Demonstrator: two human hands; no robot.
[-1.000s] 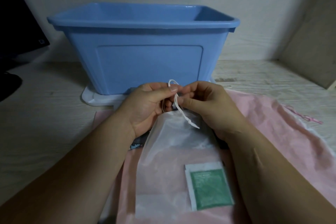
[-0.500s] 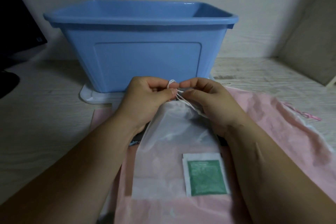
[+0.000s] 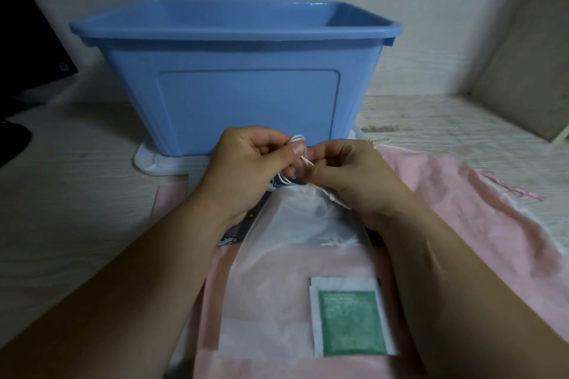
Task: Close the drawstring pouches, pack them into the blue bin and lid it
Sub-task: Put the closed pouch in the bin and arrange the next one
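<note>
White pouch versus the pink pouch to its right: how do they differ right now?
The white pouch is translucent, showing a green sachet inside; the pink pouch shows no contents. The white pouch's neck is gathered, left hand and right hand pinching its cord; the pink pouch lies spread wide, gripped by neither. Both lie outside the blue bin.

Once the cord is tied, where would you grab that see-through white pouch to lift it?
I'd pinch the translucent white drawstring pouch at its gathered neck, from above, just under the white cord: the fabric bunches narrow there, while the body lies flat.
</note>
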